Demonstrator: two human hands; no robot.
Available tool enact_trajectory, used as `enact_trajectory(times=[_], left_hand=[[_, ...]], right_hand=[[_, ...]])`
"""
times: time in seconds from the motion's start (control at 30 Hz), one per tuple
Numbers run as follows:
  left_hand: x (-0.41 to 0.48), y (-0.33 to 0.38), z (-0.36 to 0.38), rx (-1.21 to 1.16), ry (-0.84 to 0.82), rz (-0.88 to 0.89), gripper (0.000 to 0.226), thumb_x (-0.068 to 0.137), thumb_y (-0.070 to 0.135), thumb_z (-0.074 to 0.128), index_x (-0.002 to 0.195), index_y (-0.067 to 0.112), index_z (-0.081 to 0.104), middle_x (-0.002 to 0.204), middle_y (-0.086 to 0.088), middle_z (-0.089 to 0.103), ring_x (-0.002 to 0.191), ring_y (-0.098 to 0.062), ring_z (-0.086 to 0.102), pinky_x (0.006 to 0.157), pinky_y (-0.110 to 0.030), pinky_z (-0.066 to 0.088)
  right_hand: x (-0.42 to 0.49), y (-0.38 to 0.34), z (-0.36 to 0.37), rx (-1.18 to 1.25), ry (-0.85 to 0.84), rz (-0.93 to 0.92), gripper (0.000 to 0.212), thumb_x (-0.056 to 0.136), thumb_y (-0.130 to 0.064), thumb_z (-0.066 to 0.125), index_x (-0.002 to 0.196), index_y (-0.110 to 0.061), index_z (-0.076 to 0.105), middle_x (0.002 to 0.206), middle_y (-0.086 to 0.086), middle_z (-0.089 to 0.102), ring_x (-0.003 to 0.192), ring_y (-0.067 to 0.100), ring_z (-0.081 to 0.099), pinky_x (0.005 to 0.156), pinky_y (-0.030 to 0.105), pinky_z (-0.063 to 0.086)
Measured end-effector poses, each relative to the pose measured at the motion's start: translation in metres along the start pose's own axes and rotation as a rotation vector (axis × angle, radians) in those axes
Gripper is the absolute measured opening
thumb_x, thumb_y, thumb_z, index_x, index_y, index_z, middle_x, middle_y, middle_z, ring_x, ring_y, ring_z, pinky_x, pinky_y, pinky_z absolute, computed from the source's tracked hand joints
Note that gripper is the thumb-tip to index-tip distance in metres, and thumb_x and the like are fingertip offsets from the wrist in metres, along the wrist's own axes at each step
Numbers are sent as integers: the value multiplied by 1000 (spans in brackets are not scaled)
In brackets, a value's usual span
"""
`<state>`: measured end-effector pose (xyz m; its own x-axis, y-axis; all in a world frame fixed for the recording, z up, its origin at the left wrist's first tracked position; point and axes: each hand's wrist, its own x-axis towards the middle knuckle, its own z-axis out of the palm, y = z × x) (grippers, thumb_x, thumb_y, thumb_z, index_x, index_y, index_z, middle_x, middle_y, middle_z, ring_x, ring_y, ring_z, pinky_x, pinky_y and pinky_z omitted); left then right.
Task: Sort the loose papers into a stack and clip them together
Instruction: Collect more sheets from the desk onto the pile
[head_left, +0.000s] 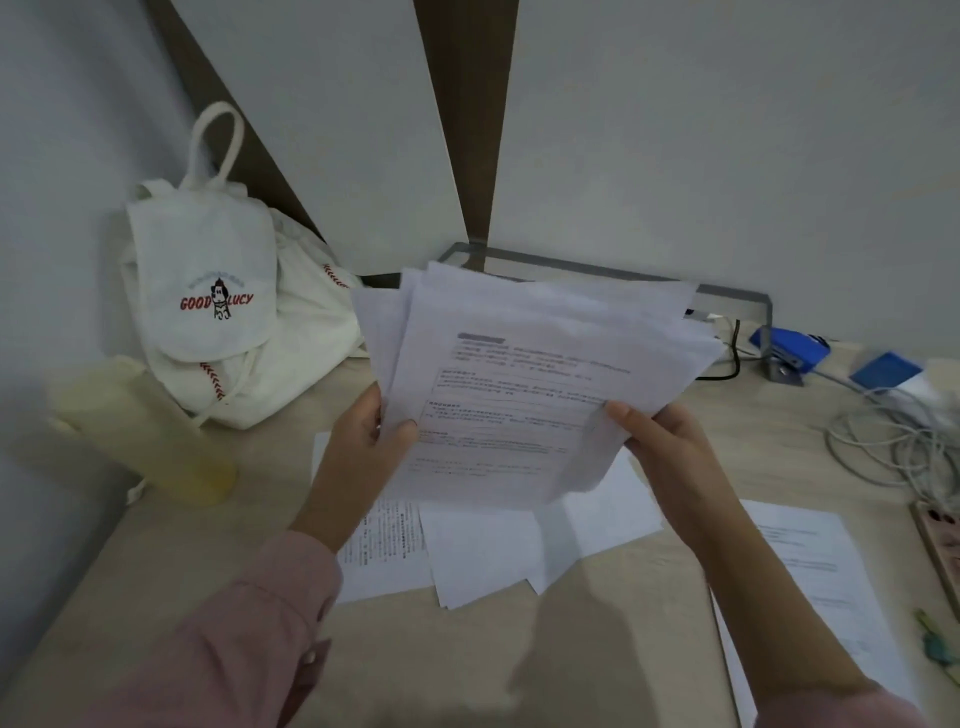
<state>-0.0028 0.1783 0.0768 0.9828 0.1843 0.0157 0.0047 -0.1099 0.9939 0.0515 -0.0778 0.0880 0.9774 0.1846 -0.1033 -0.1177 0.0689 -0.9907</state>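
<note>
Gripping a fanned sheaf of white printed papers (519, 374) by its lower corners, left hand (363, 441) and right hand (660, 441) hold it above the pale wooden desk (597, 649); top edges splay unevenly, loose white sheets (483, 556) beneath.

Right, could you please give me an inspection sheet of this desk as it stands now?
Surface: light wooden desk, partly covered by sheets.
Job's things: uneven bundle of papers held above the desk; loose printed sheets lying under it; another sheet at the right; no clip seen.
Clutter: white canvas bag against the wall; yellowish bottle beside it; blue stapler at the back right.
Grippers: left hand grips the bundle's left edge; right hand grips its right edge.
Cables: white cables tangled at the right; black cable behind the bundle.
Surroundings: white wall panels with brown strips.
</note>
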Motion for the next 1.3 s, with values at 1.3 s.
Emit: enact_trajectory(times=[1.3], left_hand=[[-43,-40,52,-99,38,-317,30,93,10,48,102,37,58,100,19,64,84,11,61,70,-9,48]], right_hand=[[-48,69,-5,-51,79,313,24,88,-22,59,111,-23,64,113,-1,69,105,18,64,88,34,51]])
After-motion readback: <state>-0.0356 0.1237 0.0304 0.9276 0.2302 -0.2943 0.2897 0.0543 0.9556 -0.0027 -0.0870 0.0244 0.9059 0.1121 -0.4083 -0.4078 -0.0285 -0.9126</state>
